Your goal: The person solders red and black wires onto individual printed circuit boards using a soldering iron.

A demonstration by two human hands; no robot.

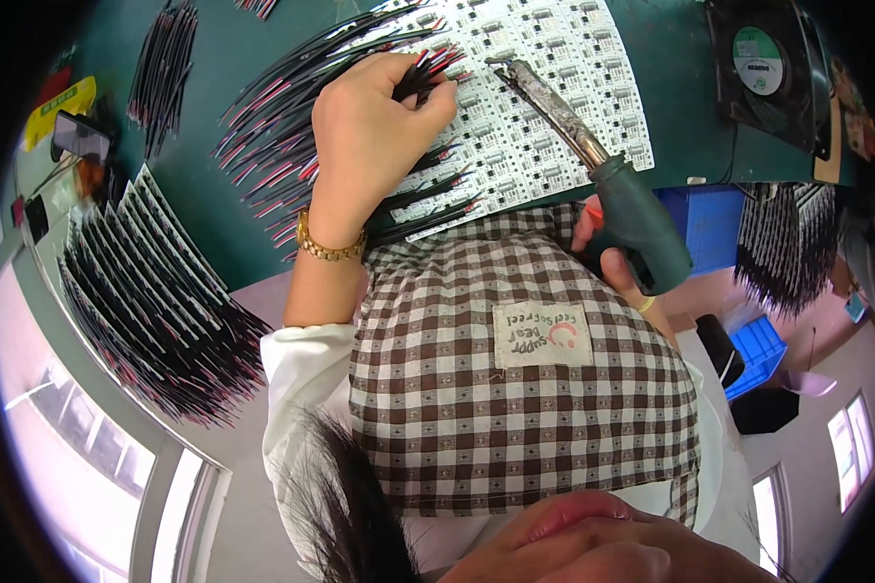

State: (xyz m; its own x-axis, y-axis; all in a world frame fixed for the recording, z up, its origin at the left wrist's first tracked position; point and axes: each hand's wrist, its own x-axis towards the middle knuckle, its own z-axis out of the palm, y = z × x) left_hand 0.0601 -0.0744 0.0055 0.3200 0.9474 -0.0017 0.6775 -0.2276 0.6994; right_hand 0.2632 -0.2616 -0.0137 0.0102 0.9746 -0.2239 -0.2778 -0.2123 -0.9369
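Note:
My left hand (374,136) is closed over a bunch of thin black wires (439,63), whose stripped ends show red and white at my fingertips. Beneath it lies a white circuit board panel (554,29) with rows of small dark parts. More black wires fan out leftward from the panel, on both sides of my wrist. My right hand (620,267) grips the dark green handle of a soldering iron (647,228), which hides most of the palm. The iron's worn, dark tip hangs over the panel, a little right of the wires.
A loose wire bundle (162,73) rests on the green tabletop (214,204). Stacked wired panels (156,311) stand at the left, and more hang at the right (787,243). A black fan (773,78) occupies the far right, near blue bins (715,228). A phone (83,136) is far left.

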